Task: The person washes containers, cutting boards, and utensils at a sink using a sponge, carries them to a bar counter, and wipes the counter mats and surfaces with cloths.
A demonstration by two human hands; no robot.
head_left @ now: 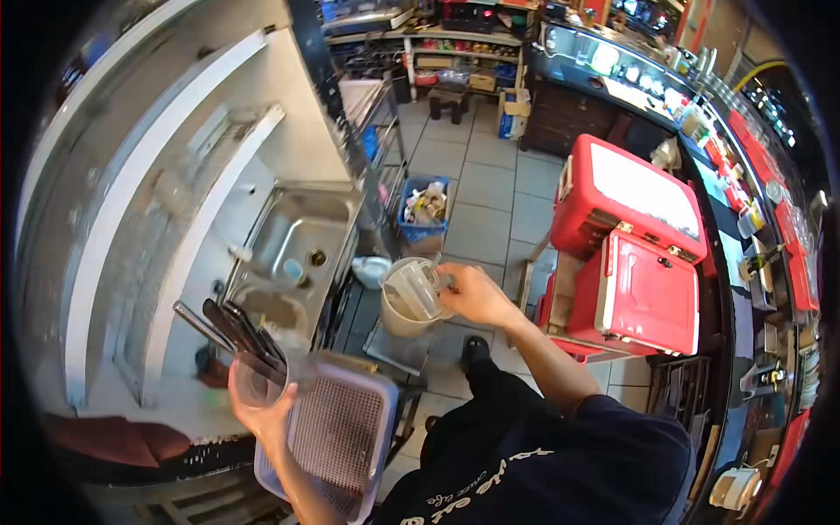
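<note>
My left hand (267, 420) is wrapped round a clear plastic container (261, 382). Several dark-handled utensils (238, 324) and a metal rod stand up out of it; their lower ends are hard to make out. Under that hand lies a lavender plastic basket (387, 420) with a mesh bottom. My right hand (477, 296) grips a clear plastic jug (413, 290) by its handle side. The jug is tilted at the mouth of a pale bucket (409, 328), overlapping its rim; how deep it reaches inside I cannot tell.
A steel sink (293, 229) with a small cup in it is at the left, below white shelves (179, 289). Ahead stands a blue bin (423, 229) full of rubbish. Red cooler boxes (652, 293) block the right side, before a long cluttered counter (731, 210).
</note>
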